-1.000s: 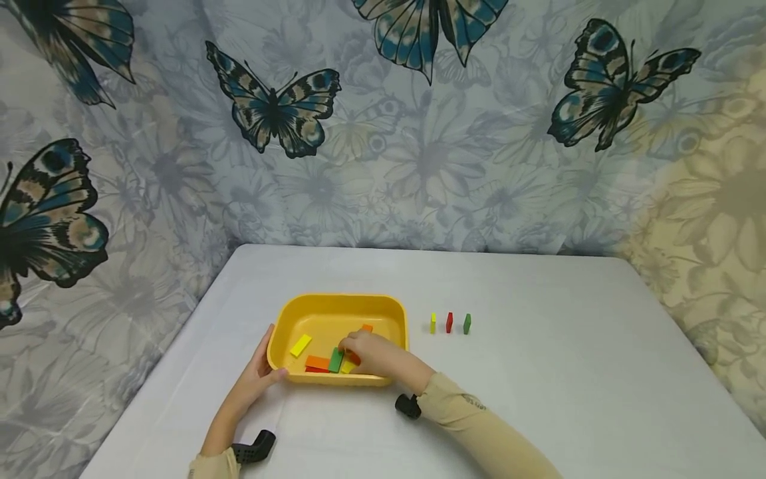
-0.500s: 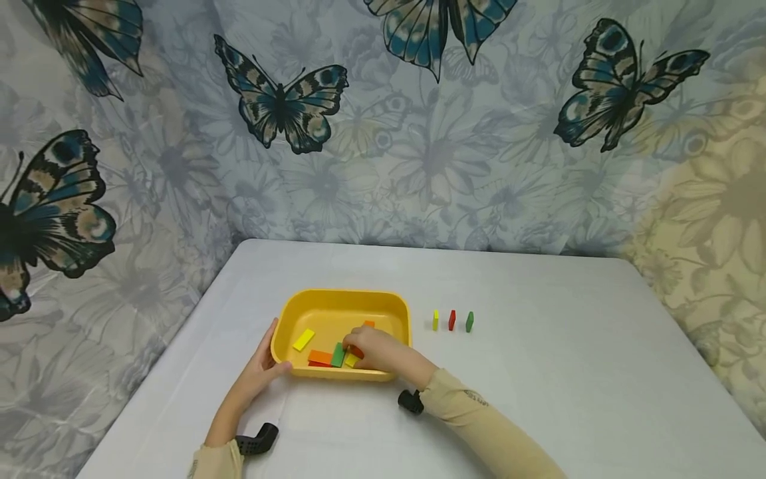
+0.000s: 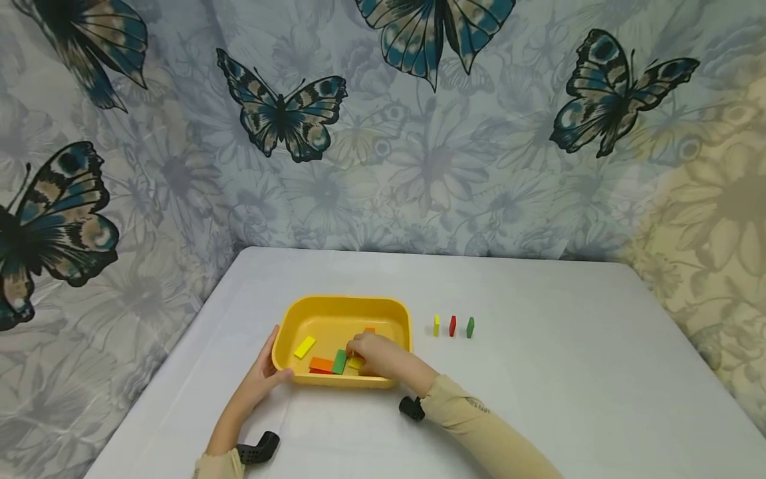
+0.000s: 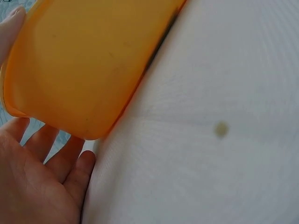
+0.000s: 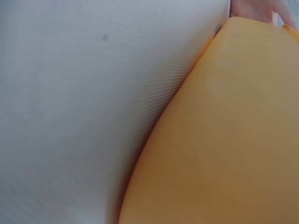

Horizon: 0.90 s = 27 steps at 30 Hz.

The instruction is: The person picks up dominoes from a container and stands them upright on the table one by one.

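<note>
A yellow plastic tray (image 3: 335, 381) rests on the table with small coloured blocks inside. My left hand (image 3: 263, 372) grips its left end, thumb at the near corner and fingers along the outer wall. Inside, my right hand (image 3: 380, 356) reaches down with bent fingers; whatever lies under the fingertips is hidden. Close to them are a green block (image 3: 339, 362) and a partly covered yellow block (image 3: 356, 362). An orange block (image 3: 321, 364) overlaps a red one, another yellow block (image 3: 304, 346) lies farther left, and an orange block (image 3: 370, 330) peeks out behind the right hand.
Right of the tray, a yellow block (image 3: 436, 325), a red block (image 3: 452, 326) and a green block (image 3: 470, 327) stand upright in a spaced row on the white table (image 3: 538, 372). Butterfly-patterned cloth (image 3: 431, 166) hangs behind. Black wrist devices (image 3: 258, 448) show below both hands.
A reddish block seen under the right fingers earlier is now out of sight beneath the hand. Both hands keep their places at the tray; the head view shifts slightly.
</note>
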Each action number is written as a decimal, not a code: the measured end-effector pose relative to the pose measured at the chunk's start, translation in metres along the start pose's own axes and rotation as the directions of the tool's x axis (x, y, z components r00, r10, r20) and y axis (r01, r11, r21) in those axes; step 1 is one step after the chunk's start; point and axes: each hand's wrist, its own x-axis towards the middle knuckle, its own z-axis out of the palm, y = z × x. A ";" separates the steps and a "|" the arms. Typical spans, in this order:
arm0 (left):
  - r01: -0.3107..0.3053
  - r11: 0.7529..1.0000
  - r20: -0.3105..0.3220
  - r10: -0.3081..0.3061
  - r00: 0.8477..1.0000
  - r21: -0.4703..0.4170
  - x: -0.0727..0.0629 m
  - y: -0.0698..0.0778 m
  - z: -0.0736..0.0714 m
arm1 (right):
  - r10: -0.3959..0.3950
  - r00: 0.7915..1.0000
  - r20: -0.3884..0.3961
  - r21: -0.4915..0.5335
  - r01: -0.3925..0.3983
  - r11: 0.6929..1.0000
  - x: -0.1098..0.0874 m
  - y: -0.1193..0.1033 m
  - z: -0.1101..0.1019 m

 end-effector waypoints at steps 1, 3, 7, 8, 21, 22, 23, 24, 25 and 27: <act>0.003 1.000 0.000 -0.003 1.000 -0.002 0.000 0.000 0.000 | -0.002 1.000 -0.001 -0.005 0.002 1.000 0.000 0.000 0.000; 0.003 1.000 -0.001 -0.003 1.000 0.004 0.001 -0.001 0.000 | -0.004 1.000 -0.001 -0.010 0.004 1.000 0.000 0.000 0.000; 0.003 1.000 -0.004 -0.003 1.000 0.006 0.001 -0.001 -0.001 | -0.002 1.000 -0.005 -0.001 0.002 1.000 0.000 0.000 0.000; -0.001 1.000 0.001 0.001 1.000 0.002 0.001 -0.002 -0.001 | -0.006 1.000 -0.006 0.003 0.006 1.000 0.000 0.001 0.000; -0.001 1.000 0.002 0.001 1.000 0.014 0.002 0.000 -0.001 | -0.011 1.000 -0.024 0.031 0.012 0.999 0.000 0.001 -0.001; -0.003 1.000 0.003 0.003 1.000 0.014 0.002 -0.001 -0.001 | -0.007 1.000 -0.017 0.031 0.007 0.999 0.000 0.001 0.000; -0.003 1.000 0.003 0.003 1.000 0.016 0.001 -0.001 0.000 | -0.001 1.000 -0.011 0.031 0.002 1.000 0.000 0.000 0.000; -0.005 1.000 0.006 0.005 1.000 0.014 0.001 -0.001 0.000 | 0.007 1.000 -0.005 0.034 -0.007 0.999 0.000 0.000 0.000; -0.005 1.000 0.008 0.004 1.000 0.014 0.000 -0.001 0.000 | 0.009 1.000 -0.004 0.035 -0.009 0.999 0.000 0.000 0.001; -0.008 1.000 0.009 0.008 1.000 0.013 -0.001 -0.002 0.000 | 0.006 1.000 -0.002 0.036 -0.006 0.999 -0.001 -0.001 0.001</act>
